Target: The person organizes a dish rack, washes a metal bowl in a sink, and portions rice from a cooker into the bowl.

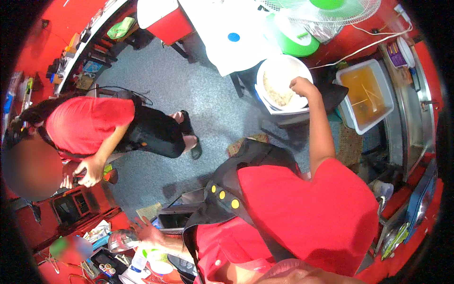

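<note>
My right hand [303, 87] reaches over a round white tub [260, 85], its fingers curled at the inner side. A pale, grainy food, possibly rice [280, 96], lies in the tub; part of it is washed out by glare. Whether my fingers pinch something there is too unclear to see. The tub rests on a dark stand beside a white-topped table [227, 53]. At the lower left, my left hand [146, 229] is held out with its fingers spread and nothing in it. It is nearest to a shiny metal bowl [120, 241] on a cluttered counter.
A co-worker [90, 124] in a red shirt bends at the left. Behind the tub are a green-and-white appliance [301, 42] and a fan [319, 10]. A white bin [386, 106] of orange-brown liquid stands right, near a metal sink [415, 124]. A cable [369, 51] runs behind.
</note>
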Available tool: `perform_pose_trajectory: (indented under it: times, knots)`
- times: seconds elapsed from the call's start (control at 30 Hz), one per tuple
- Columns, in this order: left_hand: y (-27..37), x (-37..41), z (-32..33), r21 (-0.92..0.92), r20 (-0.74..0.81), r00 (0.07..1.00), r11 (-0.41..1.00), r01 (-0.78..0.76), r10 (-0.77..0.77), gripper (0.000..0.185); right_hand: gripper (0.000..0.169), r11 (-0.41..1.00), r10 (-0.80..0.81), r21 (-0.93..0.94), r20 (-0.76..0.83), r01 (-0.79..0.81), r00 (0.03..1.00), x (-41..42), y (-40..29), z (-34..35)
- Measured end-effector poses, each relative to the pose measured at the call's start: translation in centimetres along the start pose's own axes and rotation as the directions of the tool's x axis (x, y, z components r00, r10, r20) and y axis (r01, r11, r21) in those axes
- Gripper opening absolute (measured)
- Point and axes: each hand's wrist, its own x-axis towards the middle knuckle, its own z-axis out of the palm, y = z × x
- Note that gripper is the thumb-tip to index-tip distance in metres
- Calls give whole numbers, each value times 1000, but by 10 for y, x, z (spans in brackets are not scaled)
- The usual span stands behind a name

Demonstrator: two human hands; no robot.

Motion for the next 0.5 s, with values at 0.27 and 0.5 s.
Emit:
perform_pose_trajectory:
  times: [0.27,0.5]
  knots:
    - [-34,44,96,74,-773,633,997,19,45,47,23,981,30,-192,-42,-37,999,86,55,56]
    - [-45,54,113,46,-763,645,993,106,-33,47,27,991,53,-126,115,-39,992,103,55,100]
